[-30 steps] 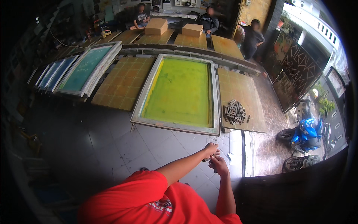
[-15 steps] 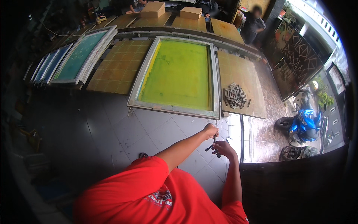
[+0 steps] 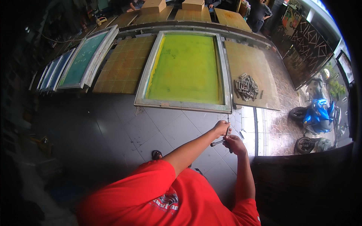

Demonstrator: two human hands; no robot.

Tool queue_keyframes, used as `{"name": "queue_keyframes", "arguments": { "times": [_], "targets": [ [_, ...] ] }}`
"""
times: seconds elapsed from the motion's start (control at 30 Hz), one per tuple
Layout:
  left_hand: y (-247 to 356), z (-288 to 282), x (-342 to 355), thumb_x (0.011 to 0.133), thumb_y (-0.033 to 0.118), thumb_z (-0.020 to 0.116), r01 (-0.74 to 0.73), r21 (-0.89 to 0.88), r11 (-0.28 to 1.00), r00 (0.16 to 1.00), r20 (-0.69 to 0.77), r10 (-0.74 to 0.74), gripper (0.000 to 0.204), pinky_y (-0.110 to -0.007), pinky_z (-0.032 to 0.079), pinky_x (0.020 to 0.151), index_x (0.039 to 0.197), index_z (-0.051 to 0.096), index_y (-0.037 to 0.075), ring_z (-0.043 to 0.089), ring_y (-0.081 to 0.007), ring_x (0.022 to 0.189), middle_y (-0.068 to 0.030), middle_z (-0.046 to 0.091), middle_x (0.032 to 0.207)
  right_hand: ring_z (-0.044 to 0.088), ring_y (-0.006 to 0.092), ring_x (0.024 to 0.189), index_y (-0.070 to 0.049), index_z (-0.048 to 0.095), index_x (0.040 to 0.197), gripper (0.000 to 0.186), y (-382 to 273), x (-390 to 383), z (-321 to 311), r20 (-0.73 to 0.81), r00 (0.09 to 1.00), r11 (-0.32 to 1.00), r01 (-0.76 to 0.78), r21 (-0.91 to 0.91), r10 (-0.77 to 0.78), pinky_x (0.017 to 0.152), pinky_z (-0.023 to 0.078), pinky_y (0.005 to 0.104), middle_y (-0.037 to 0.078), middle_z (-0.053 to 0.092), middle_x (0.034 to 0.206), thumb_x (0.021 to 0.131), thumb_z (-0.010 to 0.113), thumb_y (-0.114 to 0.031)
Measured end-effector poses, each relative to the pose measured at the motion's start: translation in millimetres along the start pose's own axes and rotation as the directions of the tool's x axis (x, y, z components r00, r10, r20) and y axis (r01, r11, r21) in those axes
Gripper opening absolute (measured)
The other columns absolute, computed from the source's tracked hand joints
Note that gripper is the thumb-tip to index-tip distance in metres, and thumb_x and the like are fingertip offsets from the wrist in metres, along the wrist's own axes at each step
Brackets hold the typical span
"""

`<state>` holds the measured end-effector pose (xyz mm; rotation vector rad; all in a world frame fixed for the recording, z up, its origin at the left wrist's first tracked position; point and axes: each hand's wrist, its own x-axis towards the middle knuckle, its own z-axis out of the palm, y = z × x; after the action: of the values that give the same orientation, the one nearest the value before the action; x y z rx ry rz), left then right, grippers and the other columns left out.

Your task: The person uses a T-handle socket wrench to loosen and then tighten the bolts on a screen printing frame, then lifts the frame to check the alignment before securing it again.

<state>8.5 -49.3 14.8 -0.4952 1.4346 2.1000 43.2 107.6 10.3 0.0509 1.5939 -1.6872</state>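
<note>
Fingers (image 3: 227, 138) around metal tool (image 3: 217, 143); grey tiled floor (image 3: 166, 122); yellow-green screen (image 3: 188, 71) beyond

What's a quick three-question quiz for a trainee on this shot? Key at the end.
1. What does the right hand hold? A) a brush B) a metal tool C) a cardboard box
2. True or false: the metal pieces lie piled on the board to the right of the yellow screen.
3. Which hand is closer to the yellow screen's frame?

Key: 1. B. 2. True. 3. The left hand.
</note>
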Motion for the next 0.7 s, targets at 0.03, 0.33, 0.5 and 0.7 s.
{"name": "queue_keyframes", "arguments": {
  "times": [0.03, 0.33, 0.5, 0.7],
  "targets": [
    [1.5, -1.5, 2.1, 0.091, 0.021, 0.050, -0.003, 0.038, 0.999, 1.000, -0.025, 0.004, 0.025, -0.032, 0.054, 0.060, 0.096, 0.052, -0.003, 0.063, -0.0191, 0.076, -0.0115, 0.062, 0.089, 0.060, 0.0121, 0.066, 0.002, 0.061, 0.095, 0.021, -16.4, -5.4, 11.8, -0.056, 0.998, 0.994, -0.031, -0.105, 0.025, 0.057, 0.047, 0.0219, 0.006, 0.062, 0.077, 0.088, 0.057, -0.018],
    [-14.1, -5.9, 22.5, 0.091, 0.023, 0.051, -0.079, -0.026, 0.997, 0.997, 0.020, 0.079, 0.023, -0.031, 0.052, 0.066, 0.091, 0.057, 0.000, 0.064, -0.0180, 0.076, -0.0114, 0.064, 0.083, 0.059, 0.0165, 0.095, 0.004, 0.059, 0.106, 0.035, -37.5, -3.8, -11.7, 0.129, 0.991, 0.968, -0.007, -0.252, 0.041, 0.085, 0.046, 0.0271, 0.010, 0.063, 0.102, 0.093, 0.047, -0.026],
    [-14.9, -12.7, 12.7, 0.095, 0.030, 0.043, 0.099, -0.269, 0.958, 0.981, 0.189, -0.048, 0.030, -0.028, 0.052, 0.062, 0.103, 0.052, 0.002, 0.062, -0.0180, 0.088, -0.0108, 0.061, 0.102, 0.059, 0.0151, 0.086, 0.000, 0.057, 0.105, 0.022, -2.3, 7.7, -24.7, 0.246, 0.969, 0.970, -0.057, 0.235, -0.003, 0.079, 0.046, 0.0277, 0.007, 0.063, 0.094, 0.092, 0.050, -0.017],
    [3.7, -1.1, -12.4, 0.089, 0.028, 0.054, 0.003, 0.030, 1.000, 1.000, -0.020, -0.003, 0.030, -0.026, 0.043, 0.042, 0.096, 0.052, -0.001, 0.060, -0.0157, 0.060, -0.0114, 0.063, 0.091, 0.058, 0.0122, 0.069, -0.004, 0.058, 0.097, 0.017, -9.7, 4.2, 9.2, 0.104, 0.995, 0.952, -0.040, 0.303, 0.008, 0.063, 0.048, 0.0234, 0.004, 0.061, 0.085, 0.089, 0.057, -0.019]
  ]
}}
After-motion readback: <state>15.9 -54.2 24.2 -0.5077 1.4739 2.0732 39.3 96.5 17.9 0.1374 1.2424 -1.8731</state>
